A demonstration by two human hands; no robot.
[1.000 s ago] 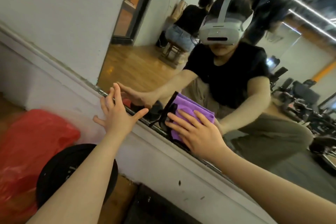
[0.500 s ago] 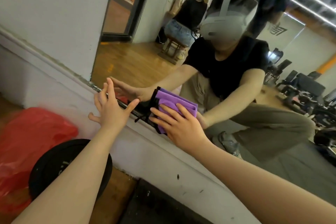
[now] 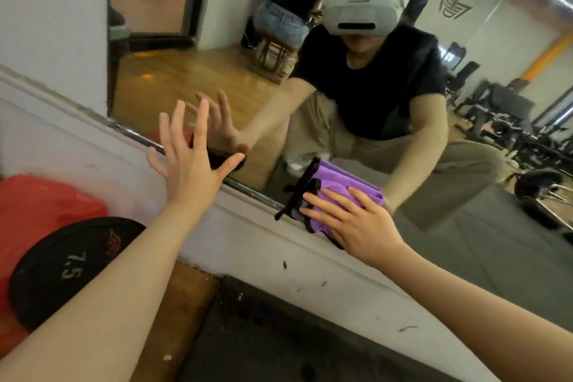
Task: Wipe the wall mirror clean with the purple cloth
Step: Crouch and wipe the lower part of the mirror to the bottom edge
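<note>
— Fingers (image 3: 328, 200) of the right hand (image 3: 359, 223)?
— Straight, spread, pressing the cloth (image 3: 338, 184) on the mirror (image 3: 465, 245), at its bottom edge.
— Cloth?
— Purple, folded, black-edged.
— Left hand (image 3: 192, 161)?
— Splayed flat on the glass, near its lower corner. Open glass lies up and right.

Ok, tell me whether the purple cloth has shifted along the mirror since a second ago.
Yes. The purple cloth slid right along the mirror's bottom edge, away from the left hand braced there.
</note>
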